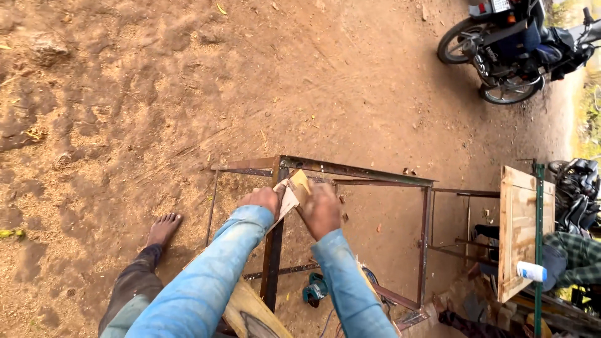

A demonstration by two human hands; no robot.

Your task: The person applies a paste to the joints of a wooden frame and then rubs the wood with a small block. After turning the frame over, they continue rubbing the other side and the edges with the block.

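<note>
While over the metal frame (350, 170), both hands (294, 203) closed on a small wooden piece (294, 191).

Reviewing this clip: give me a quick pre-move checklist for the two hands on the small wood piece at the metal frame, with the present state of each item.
1. Left hand on the wood piece: ok, fingers wrap its near edge.
2. Right hand on the piece: ok, it presses from the other side.
3. Piece resting on the metal frame: cannot tell, the hands hide the contact.
4. Footing: bare foot flat on the dirt, beside the frame: ok.
5. Power tool below the frame, clear of both hands: ok.
6. Space around: motorbike stands far off; a seated person in a plaid sleeve is past the frame: ok.
</note>
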